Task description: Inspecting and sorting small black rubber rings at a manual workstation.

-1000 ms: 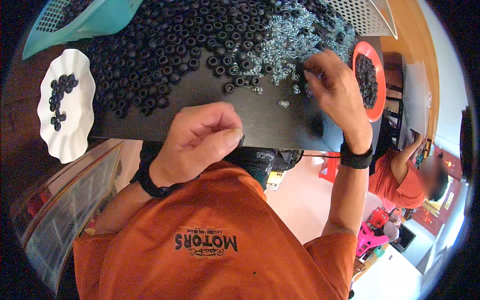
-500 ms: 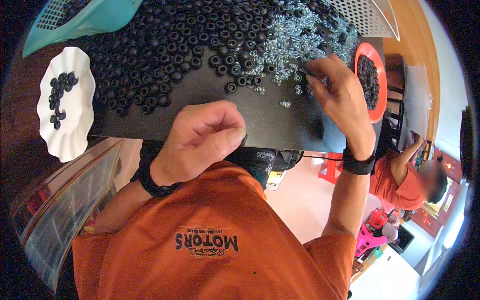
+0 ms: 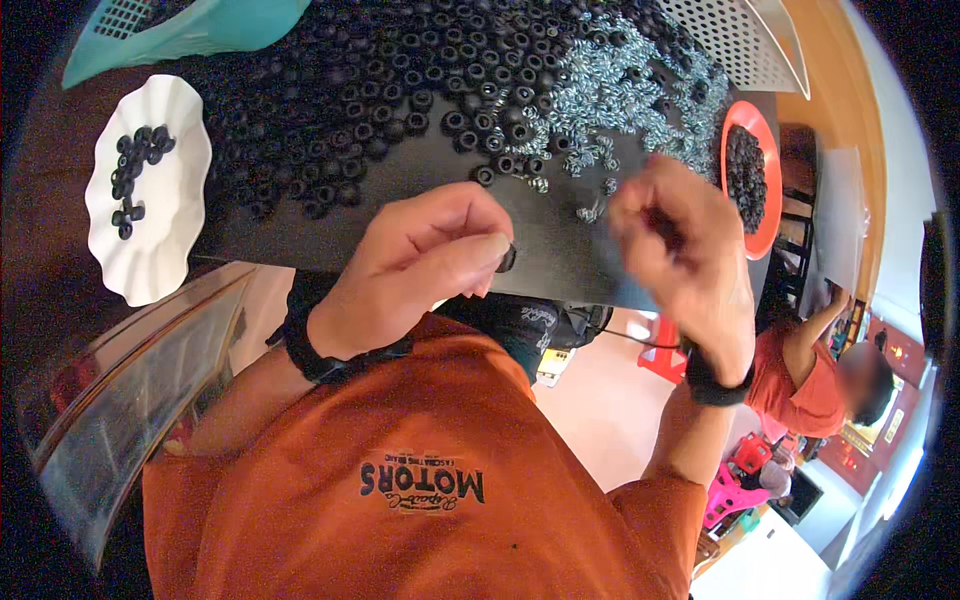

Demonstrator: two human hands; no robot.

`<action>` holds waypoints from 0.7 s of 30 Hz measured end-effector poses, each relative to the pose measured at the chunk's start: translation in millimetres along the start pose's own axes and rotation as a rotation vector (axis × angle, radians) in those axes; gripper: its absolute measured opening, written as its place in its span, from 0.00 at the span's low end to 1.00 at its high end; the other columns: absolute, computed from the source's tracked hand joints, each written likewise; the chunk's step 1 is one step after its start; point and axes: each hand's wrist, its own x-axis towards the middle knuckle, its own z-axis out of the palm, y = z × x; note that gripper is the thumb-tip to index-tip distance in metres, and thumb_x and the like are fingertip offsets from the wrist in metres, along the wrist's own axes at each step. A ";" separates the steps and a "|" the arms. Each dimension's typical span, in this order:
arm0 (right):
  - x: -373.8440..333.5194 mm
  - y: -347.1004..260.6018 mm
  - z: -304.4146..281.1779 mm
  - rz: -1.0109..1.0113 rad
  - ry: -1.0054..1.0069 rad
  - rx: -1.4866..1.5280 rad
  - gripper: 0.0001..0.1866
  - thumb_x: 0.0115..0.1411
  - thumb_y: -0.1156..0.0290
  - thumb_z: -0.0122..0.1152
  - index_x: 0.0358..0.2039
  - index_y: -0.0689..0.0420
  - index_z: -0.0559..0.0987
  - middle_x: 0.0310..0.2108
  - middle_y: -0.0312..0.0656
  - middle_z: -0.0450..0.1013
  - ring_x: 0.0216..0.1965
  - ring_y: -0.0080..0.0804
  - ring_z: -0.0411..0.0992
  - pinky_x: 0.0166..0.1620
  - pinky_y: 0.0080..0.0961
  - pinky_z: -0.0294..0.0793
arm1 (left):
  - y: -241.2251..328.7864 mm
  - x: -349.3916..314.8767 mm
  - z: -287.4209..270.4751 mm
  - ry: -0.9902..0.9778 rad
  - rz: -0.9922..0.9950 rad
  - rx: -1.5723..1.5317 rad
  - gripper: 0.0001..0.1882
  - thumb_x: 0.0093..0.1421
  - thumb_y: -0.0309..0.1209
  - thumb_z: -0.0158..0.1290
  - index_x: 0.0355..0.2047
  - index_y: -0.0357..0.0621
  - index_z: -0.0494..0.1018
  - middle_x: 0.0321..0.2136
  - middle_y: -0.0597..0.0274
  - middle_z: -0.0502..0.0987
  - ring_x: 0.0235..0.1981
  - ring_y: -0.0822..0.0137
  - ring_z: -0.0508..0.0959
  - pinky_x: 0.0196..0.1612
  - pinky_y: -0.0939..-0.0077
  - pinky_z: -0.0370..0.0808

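We saw bold dark lettering [image 3: 422, 482] upside down across the orange shirt [image 3: 330, 530], and small pale script [image 3: 537, 317] on a dark item [image 3: 503, 313] beneath the table [image 3: 560, 255].

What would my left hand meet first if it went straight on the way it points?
Likely your right hand; loose silvery pieces lie just before it, but whether your left hand clears them is unclear.

Dark tabletop [image 3: 560, 235], small black rings [image 3: 300, 150] meeting silvery wire coils [image 3: 600, 90], white scalloped dish [image 3: 165, 215] at left, orange-red plate [image 3: 771, 185] at right, teal basket [image 3: 215, 25], white perforated basket [image 3: 735, 45].
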 end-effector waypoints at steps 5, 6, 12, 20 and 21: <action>1.5 -39.9 24.6 -0.126 -0.024 0.218 0.05 0.44 0.84 0.56 0.22 0.61 0.72 0.18 0.34 0.63 0.18 0.20 0.60 0.20 0.20 0.56 | -4.2 -0.4 -0.3 -0.065 0.015 -0.163 0.07 0.65 0.31 0.46 0.35 0.40 0.69 0.25 0.72 0.69 0.27 0.82 0.67 0.32 0.86 0.66; 2.6 -42.8 26.3 -0.114 -0.034 0.227 0.06 0.43 0.85 0.58 0.21 0.62 0.72 0.18 0.34 0.63 0.17 0.20 0.60 0.19 0.20 0.55 | -3.4 -0.8 -0.2 -0.073 -0.008 -0.200 0.07 0.65 0.31 0.46 0.36 0.40 0.69 0.26 0.72 0.69 0.27 0.82 0.67 0.32 0.86 0.66; 6.2 -49.2 30.8 -0.142 0.027 0.193 0.06 0.43 0.85 0.59 0.20 0.62 0.71 0.18 0.35 0.63 0.17 0.21 0.59 0.21 0.20 0.56 | -0.3 -2.1 -1.7 -0.066 0.014 -0.208 0.06 0.64 0.29 0.44 0.37 0.41 0.69 0.23 0.68 0.71 0.20 0.79 0.67 0.23 0.84 0.64; 7.0 -59.5 36.9 -0.055 -0.046 0.188 0.08 0.49 0.81 0.62 0.21 0.62 0.70 0.21 0.33 0.64 0.21 0.20 0.60 0.24 0.19 0.57 | 6.7 -6.6 -8.9 -0.070 -0.011 -0.171 0.08 0.64 0.33 0.46 0.36 0.43 0.70 0.23 0.70 0.72 0.21 0.83 0.66 0.23 0.87 0.62; 7.0 -57.2 37.2 -0.066 -0.052 0.184 0.08 0.49 0.81 0.62 0.21 0.62 0.70 0.21 0.33 0.64 0.21 0.20 0.60 0.24 0.19 0.57 | 9.1 -7.2 -10.0 -0.087 -0.012 -0.205 0.08 0.64 0.33 0.46 0.36 0.43 0.70 0.23 0.70 0.72 0.22 0.82 0.67 0.24 0.87 0.63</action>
